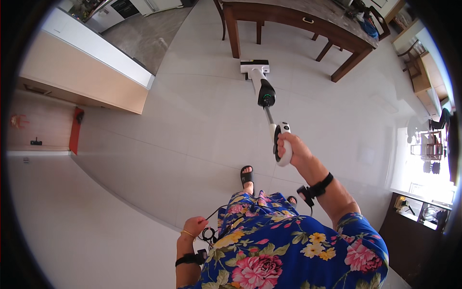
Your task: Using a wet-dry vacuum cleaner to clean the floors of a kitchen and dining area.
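Observation:
My right hand (296, 146) grips the white and black loop handle (285, 155) of an upright floor cleaner. From it a thin metal tube (269, 115) runs to a dark body (266, 94) with a small green display. The white floor head (255, 66) lies flat on the pale tiles near a table leg. Low beside my floral dress, my left hand (195, 226) is closed on a thin black cable (215, 211); more cable hangs in loops below the hand. Black straps with small devices are around both forearms.
Ahead stands a dark wooden table (288, 15) with several legs and things on top. A partition wall (86, 72) juts in at left, near a door with a red mat (75, 132). A dark cabinet (400, 231) stands at right. My feet wear black slides (247, 176).

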